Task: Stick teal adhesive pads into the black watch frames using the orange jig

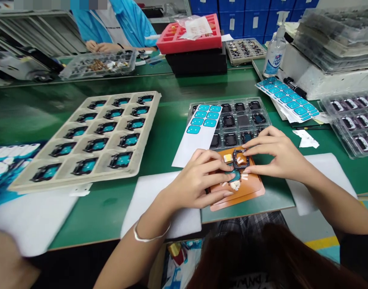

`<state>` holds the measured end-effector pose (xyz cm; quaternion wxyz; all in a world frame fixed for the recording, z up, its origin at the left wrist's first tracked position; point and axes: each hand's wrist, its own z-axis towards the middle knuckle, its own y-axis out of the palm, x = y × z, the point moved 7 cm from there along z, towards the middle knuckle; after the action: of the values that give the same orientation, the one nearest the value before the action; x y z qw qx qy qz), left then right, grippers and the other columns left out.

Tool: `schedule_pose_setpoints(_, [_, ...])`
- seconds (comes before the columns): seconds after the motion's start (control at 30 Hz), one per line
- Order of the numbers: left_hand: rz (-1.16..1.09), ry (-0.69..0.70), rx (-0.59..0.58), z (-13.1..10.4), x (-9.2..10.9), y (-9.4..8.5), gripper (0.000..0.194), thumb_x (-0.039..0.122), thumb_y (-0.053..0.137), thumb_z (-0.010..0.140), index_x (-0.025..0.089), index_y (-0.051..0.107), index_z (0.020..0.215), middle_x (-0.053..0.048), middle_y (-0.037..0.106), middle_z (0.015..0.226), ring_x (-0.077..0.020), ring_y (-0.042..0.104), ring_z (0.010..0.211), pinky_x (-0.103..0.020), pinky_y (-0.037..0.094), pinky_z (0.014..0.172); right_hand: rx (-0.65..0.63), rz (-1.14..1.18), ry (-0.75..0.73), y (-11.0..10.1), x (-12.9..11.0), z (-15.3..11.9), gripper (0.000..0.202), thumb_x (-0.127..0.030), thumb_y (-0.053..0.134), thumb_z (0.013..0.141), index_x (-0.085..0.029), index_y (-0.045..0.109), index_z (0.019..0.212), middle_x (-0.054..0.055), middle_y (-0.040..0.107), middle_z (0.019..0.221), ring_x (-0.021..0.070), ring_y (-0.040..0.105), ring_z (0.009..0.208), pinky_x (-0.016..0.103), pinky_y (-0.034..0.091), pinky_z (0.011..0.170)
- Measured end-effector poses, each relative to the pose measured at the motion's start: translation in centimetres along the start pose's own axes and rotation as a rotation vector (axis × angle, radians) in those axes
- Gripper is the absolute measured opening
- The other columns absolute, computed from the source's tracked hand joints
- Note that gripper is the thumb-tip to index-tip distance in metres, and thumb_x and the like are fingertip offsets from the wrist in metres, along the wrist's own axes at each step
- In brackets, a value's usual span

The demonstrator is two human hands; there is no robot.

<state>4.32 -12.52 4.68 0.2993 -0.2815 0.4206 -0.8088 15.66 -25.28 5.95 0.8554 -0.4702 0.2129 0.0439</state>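
Observation:
In front of me lies an orange mat (247, 190). On its near part, my left hand (202, 178) has its fingers closed over a small black housing with a teal film (237, 175); the fingers hide much of it. My right hand (277, 154) pinches the right edge of a square black frame (235, 160), just beyond the teal-covered housing. A yellow block (228, 157) sits left of the frame. White scraps (235, 185) lie on the mat near my fingertips. Behind, a sheet of teal stickers (199, 132) overlaps a clear tray (265, 120) of black housings.
A beige tray (155, 120) of teal-covered black housings stands at left. More teal stickers (288, 96), a pump bottle (274, 52) and a clear tray (352, 150) are at right. A red tray (172, 46) stands behind. A co-worker in blue (130, 24) sits across.

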Motion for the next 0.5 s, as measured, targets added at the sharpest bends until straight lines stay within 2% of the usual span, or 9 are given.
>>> schedule_pose_setpoints(0.1, [-0.012,-0.055,0.049,-0.2,-0.3,-0.2,0.024,0.043,0.060,0.093,0.023,0.070,0.102,-0.004,0.075,0.100,-0.0235,0.057,0.099,-0.042,0.044,0.084,0.033,0.005,-0.052,0.2,-0.3,-0.2,0.027,-0.045,0.079,0.078,-0.022,0.080,0.092,0.006,0.078,0.102,0.0263,0.055,0.087,0.043,0.047,0.075])
schedule_pose_setpoints(0.2, [0.040,-0.149,0.240,-0.6,-0.9,-1.4,0.039,0.057,0.055,0.092,0.023,0.069,0.107,-0.006,0.074,0.098,-0.0240,0.055,0.094,-0.043,0.044,0.082,0.065,0.075,-0.138,0.8,-1.1,-0.2,0.028,-0.044,0.079,0.077,-0.021,0.079,0.093,0.006,0.078,0.102,0.0241,0.054,0.085,0.041,0.048,0.074])
schedule_pose_setpoints(0.27, [0.103,-0.202,0.326,-0.9,-1.1,-1.9,0.050,0.065,0.056,0.088,0.021,0.067,0.110,-0.009,0.072,0.103,-0.0251,0.053,0.094,-0.044,0.044,0.083,0.069,0.108,-0.175,1.3,-1.5,-0.3,0.030,-0.046,0.079,0.078,-0.021,0.079,0.094,0.005,0.078,0.103,0.0234,0.054,0.084,0.040,0.048,0.074])
schedule_pose_setpoints(0.37, [0.149,-0.235,0.274,-0.7,-1.1,-1.5,0.053,0.065,0.065,0.082,0.020,0.066,0.111,-0.009,0.072,0.105,-0.0266,0.054,0.098,-0.045,0.042,0.084,0.064,0.115,-0.184,1.9,-1.7,-0.4,0.031,-0.049,0.077,0.079,-0.022,0.078,0.095,0.006,0.078,0.104,0.0239,0.055,0.086,0.041,0.047,0.075])
schedule_pose_setpoints(0.5, [0.192,-0.279,0.186,-0.5,-1.2,-0.8,0.047,0.061,0.068,0.081,0.021,0.066,0.107,-0.007,0.074,0.100,-0.0281,0.057,0.099,-0.046,0.035,0.082,0.047,0.138,-0.184,2.3,-1.6,-0.4,0.032,-0.048,0.077,0.079,-0.022,0.078,0.096,0.005,0.078,0.104,0.0238,0.054,0.087,0.041,0.048,0.078])
